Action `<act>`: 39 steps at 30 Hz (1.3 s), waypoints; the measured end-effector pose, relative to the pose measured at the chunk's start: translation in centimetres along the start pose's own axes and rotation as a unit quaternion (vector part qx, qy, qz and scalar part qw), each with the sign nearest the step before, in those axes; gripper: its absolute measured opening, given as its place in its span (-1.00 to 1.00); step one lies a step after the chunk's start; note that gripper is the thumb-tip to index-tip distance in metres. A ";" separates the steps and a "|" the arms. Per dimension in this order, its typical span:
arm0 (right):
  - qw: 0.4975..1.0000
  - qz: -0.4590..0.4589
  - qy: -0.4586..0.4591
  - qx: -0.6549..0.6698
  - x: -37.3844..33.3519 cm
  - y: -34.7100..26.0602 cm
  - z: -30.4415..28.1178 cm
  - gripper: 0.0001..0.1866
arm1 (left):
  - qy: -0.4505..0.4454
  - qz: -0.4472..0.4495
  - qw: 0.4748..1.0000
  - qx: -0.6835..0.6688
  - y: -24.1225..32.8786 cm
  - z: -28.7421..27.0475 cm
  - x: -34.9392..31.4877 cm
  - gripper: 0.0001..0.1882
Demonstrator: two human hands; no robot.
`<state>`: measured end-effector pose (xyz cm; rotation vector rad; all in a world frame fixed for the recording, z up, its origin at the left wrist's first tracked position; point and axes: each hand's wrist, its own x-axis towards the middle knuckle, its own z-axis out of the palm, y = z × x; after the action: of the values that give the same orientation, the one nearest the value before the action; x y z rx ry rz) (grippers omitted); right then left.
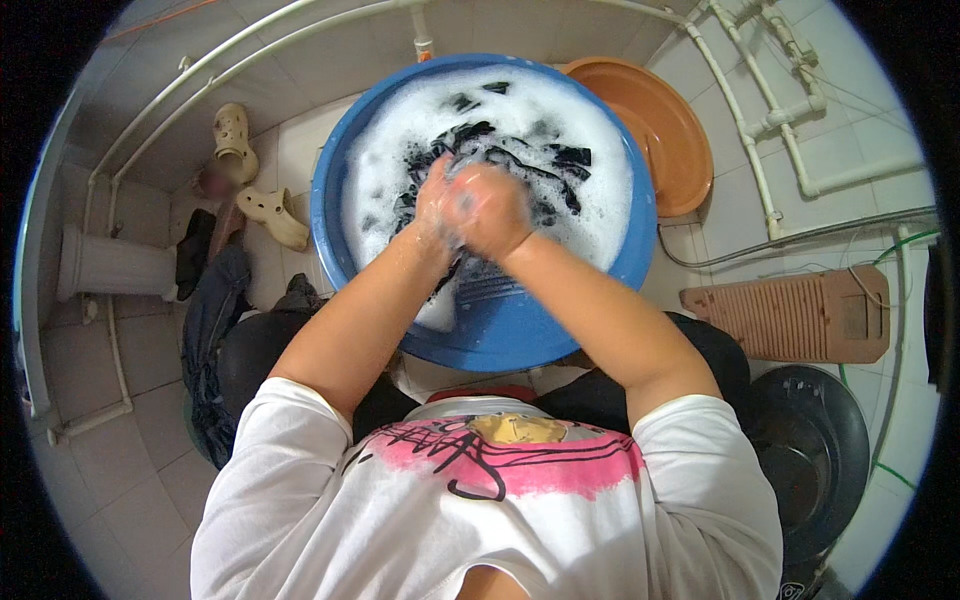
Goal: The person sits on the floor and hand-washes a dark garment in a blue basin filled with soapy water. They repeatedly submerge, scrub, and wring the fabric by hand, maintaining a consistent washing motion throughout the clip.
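A big round blue basin [640, 170] stands in front of me, full of white foam [595, 220] with black cloth [525, 168] soaking in it. Over its middle my two hands are pressed together. My left hand [434, 208] is wet and closed against the other, with dark cloth showing just below. My right hand [492, 205] is curled into a fist shape and blurred by motion; both seem to grip a bunch of the black cloth, mostly hidden between them. Ridges of a washboard-like surface [495, 288] show at the near side inside the basin.
Behind the basin at right is an orange-brown basin [690, 150]. A brown washboard [780, 315] and a black tub [805, 470] lie to my right. Cream clogs [270, 215] and a dark garment [215, 340] are at left. White pipes [755, 180] line the walls.
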<state>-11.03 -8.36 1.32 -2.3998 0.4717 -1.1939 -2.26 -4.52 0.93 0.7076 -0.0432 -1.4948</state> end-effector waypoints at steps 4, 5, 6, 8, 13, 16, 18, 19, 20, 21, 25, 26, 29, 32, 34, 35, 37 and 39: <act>0.962 0.273 -0.005 -0.021 -0.5 3.7 0.2 -0.82 | 0.054 0.014 0.998 0.014 -1.8 1.5 0.4 -0.74; 0.980 0.195 0.038 0.000 0.0 1.0 0.5 -0.83 | -0.072 0.062 0.995 -0.012 -2.6 -4.1 2.5 -0.76; 0.993 0.094 0.046 0.048 0.8 -2.1 0.1 -0.84 | -0.202 0.111 0.973 -0.034 -2.1 -7.7 3.7 -0.77; 0.992 0.100 -0.049 0.067 1.1 -5.5 -0.7 -0.89 | -0.063 0.175 0.935 0.303 -2.0 -10.6 4.7 -0.75; 0.920 0.388 -0.011 0.056 1.0 2.8 -0.8 -0.70 | 0.188 0.032 0.978 0.089 -1.6 1.9 -0.4 -0.72; 0.971 0.234 0.038 0.011 1.2 -1.2 -0.4 -0.77 | 0.147 0.035 0.988 0.045 -1.2 0.1 -0.1 -0.65; 0.989 0.128 0.041 0.057 1.5 -3.3 -0.9 -0.81 | -0.005 0.114 0.978 0.177 -0.9 -1.5 -1.5 -0.71; 0.990 0.120 0.042 0.057 1.5 -3.1 -1.0 -0.80 | 0.019 0.058 0.966 0.250 -0.3 -1.3 -1.7 -0.59; 0.991 0.112 0.044 0.057 1.6 -2.7 -1.1 -0.80 | 0.054 0.032 0.980 0.191 -0.2 -0.5 -1.6 -0.54; 0.992 0.103 0.046 0.059 1.5 -2.2 -0.9 -0.79 | 0.091 0.008 0.987 0.132 -0.6 0.3 -1.4 -0.50; 0.964 0.250 0.026 -0.084 2.5 4.3 -2.8 -0.69 | 0.034 -0.109 0.947 0.299 0.8 5.6 -3.6 -0.41; 0.970 0.231 0.050 -0.054 2.5 6.2 -3.3 -0.63 | -0.056 -0.109 0.909 0.399 1.2 5.0 -3.1 -0.39; 0.897 0.329 0.010 0.295 3.6 7.4 -4.6 -0.48 | -0.032 -0.056 0.903 0.425 3.5 6.2 -3.3 -0.67; 0.708 0.333 -0.084 0.618 3.6 5.7 -5.4 -0.10 | -0.098 0.016 0.941 0.322 6.7 6.3 -4.1 -0.71; 0.689 0.356 -0.150 0.614 2.3 3.0 -5.8 0.02 | -0.111 0.101 0.969 0.195 7.5 6.5 -4.1 -0.78; 0.742 0.355 -0.194 0.534 2.1 3.6 -5.3 -0.04 | -0.122 0.121 0.976 0.134 7.9 6.5 -4.2 -0.79; 0.824 0.343 -0.271 0.360 0.7 5.4 -3.8 -0.11 | -0.134 0.145 0.980 0.013 8.6 5.8 -4.1 -0.73; 0.832 0.344 -0.268 0.343 0.3 5.3 -2.8 -0.14 | -0.155 0.138 0.978 -0.037 9.1 6.0 -4.6 -0.69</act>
<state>-13.72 -13.62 0.37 -1.5888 0.5310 -0.2534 2.67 -3.49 11.65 0.3862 -0.3104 -1.3183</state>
